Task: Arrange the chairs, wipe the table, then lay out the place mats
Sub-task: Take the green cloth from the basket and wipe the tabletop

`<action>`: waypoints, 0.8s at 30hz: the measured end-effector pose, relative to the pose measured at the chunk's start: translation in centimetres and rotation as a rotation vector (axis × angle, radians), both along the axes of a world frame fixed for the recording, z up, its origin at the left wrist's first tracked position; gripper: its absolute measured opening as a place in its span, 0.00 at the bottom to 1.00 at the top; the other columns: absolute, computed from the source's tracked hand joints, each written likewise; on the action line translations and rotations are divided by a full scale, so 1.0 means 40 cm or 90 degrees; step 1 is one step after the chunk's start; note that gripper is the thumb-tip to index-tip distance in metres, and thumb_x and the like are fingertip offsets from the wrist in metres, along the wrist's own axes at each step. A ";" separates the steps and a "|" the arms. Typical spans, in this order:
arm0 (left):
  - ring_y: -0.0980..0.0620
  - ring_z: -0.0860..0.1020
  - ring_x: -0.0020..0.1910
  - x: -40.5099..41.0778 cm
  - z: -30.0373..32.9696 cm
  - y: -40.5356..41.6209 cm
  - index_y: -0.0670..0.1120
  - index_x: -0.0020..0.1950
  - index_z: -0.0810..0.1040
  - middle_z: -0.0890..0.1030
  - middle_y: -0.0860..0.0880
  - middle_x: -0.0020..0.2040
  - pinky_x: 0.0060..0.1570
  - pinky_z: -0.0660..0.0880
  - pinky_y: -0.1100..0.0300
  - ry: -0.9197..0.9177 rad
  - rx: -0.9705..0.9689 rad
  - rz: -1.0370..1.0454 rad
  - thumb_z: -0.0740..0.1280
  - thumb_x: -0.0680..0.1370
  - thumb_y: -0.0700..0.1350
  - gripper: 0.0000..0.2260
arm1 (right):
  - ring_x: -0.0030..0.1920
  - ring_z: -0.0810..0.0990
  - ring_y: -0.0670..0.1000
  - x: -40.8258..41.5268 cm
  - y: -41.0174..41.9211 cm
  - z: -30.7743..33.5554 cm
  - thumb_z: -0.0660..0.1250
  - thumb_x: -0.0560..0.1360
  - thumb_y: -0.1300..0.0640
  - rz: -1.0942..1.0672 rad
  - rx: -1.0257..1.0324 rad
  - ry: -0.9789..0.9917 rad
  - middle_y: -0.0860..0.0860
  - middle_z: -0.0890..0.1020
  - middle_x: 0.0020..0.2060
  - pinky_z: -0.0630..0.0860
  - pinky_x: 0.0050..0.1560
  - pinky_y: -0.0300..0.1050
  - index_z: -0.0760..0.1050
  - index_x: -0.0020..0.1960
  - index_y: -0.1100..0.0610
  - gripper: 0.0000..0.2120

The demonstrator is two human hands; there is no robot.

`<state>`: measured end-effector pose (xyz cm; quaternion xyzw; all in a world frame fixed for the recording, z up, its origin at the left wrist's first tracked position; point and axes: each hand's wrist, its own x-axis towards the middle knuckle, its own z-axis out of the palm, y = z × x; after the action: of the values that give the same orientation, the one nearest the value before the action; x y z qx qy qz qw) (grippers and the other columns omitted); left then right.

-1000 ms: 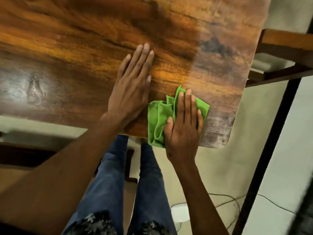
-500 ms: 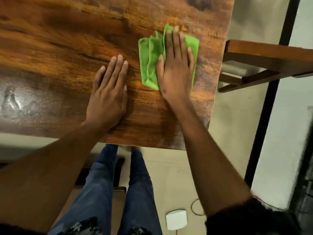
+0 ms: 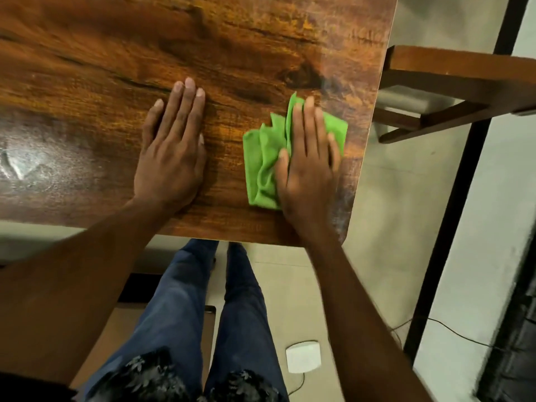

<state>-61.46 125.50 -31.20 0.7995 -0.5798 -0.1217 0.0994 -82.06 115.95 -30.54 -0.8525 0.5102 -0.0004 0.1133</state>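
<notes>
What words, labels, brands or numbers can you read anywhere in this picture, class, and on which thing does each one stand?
None can be read.
The wooden table, the green cloth under the right hand and the chair bear no writing.
The small white device on the floor shows no legible mark.
The dark print on the garment at the bottom edge is a leaf-like pattern, not lettering.

Wood-grain worktop [image 3: 87, 68], glossy patch at left edge. Green cloth [image 3: 265, 158] bunched near the right edge, close to the near-right corner, right hand [image 3: 307, 175] flat on it. Left hand [image 3: 171, 152] flat on bare wood mid-worktop, near the front edge.
</notes>
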 end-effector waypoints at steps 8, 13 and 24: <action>0.47 0.47 0.87 0.007 0.002 -0.002 0.41 0.87 0.50 0.50 0.42 0.87 0.85 0.49 0.43 0.017 0.009 -0.005 0.54 0.88 0.42 0.27 | 0.86 0.53 0.51 0.092 -0.281 0.000 0.49 0.86 0.47 0.002 -0.061 0.005 0.53 0.56 0.86 0.52 0.84 0.54 0.53 0.87 0.55 0.31; 0.47 0.46 0.87 0.010 0.001 -0.001 0.41 0.87 0.49 0.49 0.42 0.87 0.85 0.49 0.43 0.020 0.015 -0.012 0.51 0.88 0.44 0.27 | 0.86 0.49 0.50 -0.063 -0.012 0.039 0.56 0.86 0.51 -0.049 0.008 0.059 0.51 0.51 0.87 0.55 0.84 0.56 0.50 0.87 0.54 0.32; 0.46 0.47 0.87 0.003 -0.008 -0.004 0.40 0.87 0.49 0.50 0.42 0.87 0.84 0.49 0.42 0.024 0.013 -0.007 0.50 0.88 0.44 0.27 | 0.86 0.51 0.49 -0.083 -0.047 0.014 0.55 0.85 0.51 -0.050 0.012 0.024 0.51 0.54 0.86 0.54 0.84 0.55 0.53 0.87 0.54 0.31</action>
<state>-61.34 125.36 -31.51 0.7948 -0.5808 -0.1434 0.1015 -85.39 114.06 -29.97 -0.8307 0.5451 0.0159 0.1118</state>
